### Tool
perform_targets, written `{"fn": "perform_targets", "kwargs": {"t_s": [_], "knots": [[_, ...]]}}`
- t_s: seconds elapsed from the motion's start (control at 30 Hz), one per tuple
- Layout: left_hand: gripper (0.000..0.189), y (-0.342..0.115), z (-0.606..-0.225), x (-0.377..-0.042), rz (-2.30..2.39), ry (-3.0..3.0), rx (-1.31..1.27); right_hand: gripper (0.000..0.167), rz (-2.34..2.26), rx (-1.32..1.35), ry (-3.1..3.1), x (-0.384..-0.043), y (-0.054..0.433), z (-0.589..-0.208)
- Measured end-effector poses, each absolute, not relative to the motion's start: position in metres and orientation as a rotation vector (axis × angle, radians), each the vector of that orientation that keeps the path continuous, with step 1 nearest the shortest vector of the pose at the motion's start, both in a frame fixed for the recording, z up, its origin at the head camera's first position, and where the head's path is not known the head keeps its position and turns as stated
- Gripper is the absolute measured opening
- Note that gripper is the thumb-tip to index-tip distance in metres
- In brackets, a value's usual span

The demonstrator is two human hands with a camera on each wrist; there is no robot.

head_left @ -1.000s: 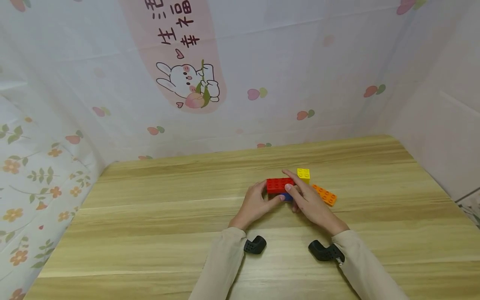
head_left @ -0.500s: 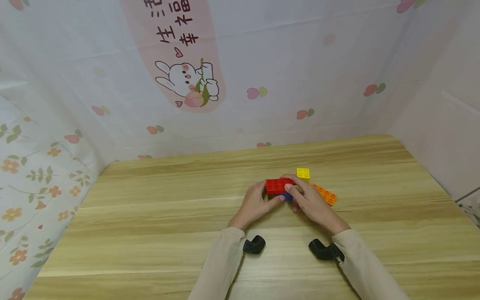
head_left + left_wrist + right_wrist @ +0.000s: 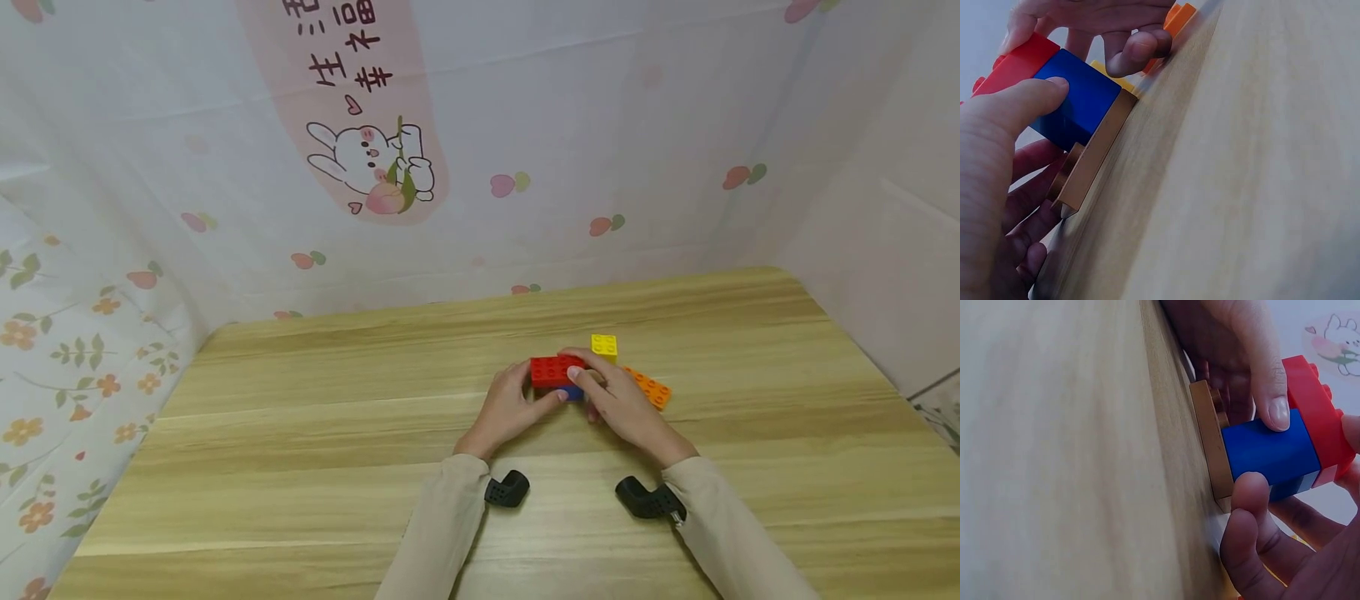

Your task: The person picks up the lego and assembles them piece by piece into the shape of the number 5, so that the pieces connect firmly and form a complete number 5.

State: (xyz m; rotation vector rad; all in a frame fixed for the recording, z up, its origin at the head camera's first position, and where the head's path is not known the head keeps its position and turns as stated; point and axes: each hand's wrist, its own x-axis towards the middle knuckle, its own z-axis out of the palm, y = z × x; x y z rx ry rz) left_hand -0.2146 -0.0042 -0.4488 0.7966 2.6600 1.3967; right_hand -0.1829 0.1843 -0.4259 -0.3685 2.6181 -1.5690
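A stack of toy building bricks stands on the table: a flat brown brick [image 3: 1100,153] at the bottom, a blue brick [image 3: 1272,449] on it, and a red brick [image 3: 550,372] on top. With its thumb pressed on the blue brick's near face, my left hand [image 3: 510,407] holds the stack from the left, its other fingers reaching behind. My right hand [image 3: 626,404] pinches the right end of the red brick, thumb on the near side and index finger at the back. Its lower fingers are bent beside the blue brick in the right wrist view.
Just right of the stack are a yellow brick [image 3: 604,348] and a flat orange brick [image 3: 652,389] on the wooden table [image 3: 315,467]. A printed cloth [image 3: 570,125] hangs behind the table. Black wrist-worn pieces [image 3: 508,489] stick out near both sleeves.
The right index finger, stretched out past the red brick a second ago, has bent in against its back edge. My left hand and the stack have stayed in place.
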Motion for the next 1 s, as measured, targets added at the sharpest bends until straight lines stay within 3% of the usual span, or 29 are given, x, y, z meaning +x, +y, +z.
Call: {"fn": "perform_targets", "kwargs": {"t_s": [0.4,0.67,1.0], "knots": [[0.039,-0.004,-0.449,-0.216,1.383,2.668,0.783,0.041,-1.624,-0.371,2.571,-0.184,0.183,-0.424],[0.04,-0.002,-0.448,-0.218,1.406,2.652,0.791,0.061,-1.518,-0.253,2.597,-0.187,0.19,-0.433],[0.039,-0.003,-0.447,-0.216,1.404,2.648,0.792,0.06,-1.52,-0.237,2.563,-0.186,0.189,-0.434]]}}
